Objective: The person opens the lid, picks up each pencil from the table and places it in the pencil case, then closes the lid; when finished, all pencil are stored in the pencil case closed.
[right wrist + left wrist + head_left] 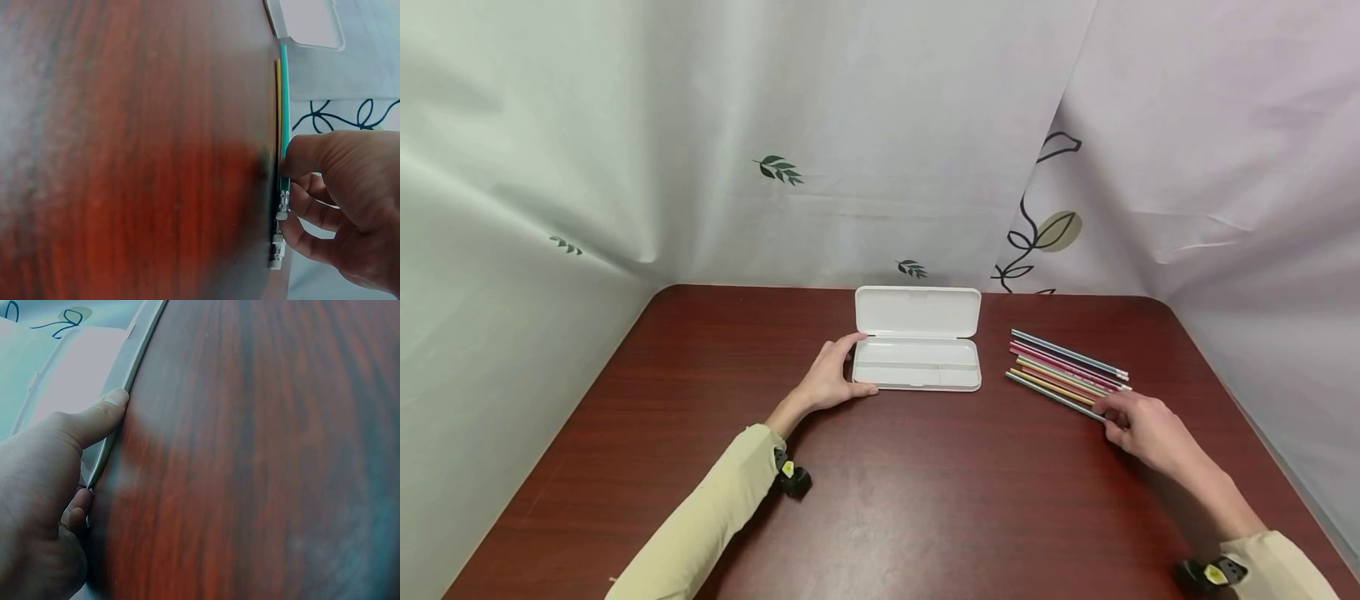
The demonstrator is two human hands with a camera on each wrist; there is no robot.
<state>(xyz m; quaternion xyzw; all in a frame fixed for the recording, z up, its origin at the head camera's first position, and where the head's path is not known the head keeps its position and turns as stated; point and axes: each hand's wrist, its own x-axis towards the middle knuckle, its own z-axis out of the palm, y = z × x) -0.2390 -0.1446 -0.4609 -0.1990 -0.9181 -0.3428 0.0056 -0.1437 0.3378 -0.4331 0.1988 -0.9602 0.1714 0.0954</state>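
A white pencil case (895, 352) lies on the table with its lid (917, 312) raised at the back; its divided tray holds nothing visible. My left hand (829, 377) grips the case's left end, thumb along the front edge and fingers toward the back corner. Right of the case several pencils (1063, 364) with eraser ends lie side by side on a slant. My right hand (1152, 432) pinches the nearest one, a teal pencil (285, 103), close to its eraser end. Beside it in the right wrist view runs a yellow pencil (279, 112).
The dark red wooden table (887, 492) has rounded back corners. White curtains (865, 125) printed with leaves hang behind it and at both sides. Each wrist carries a small black camera (796, 481).
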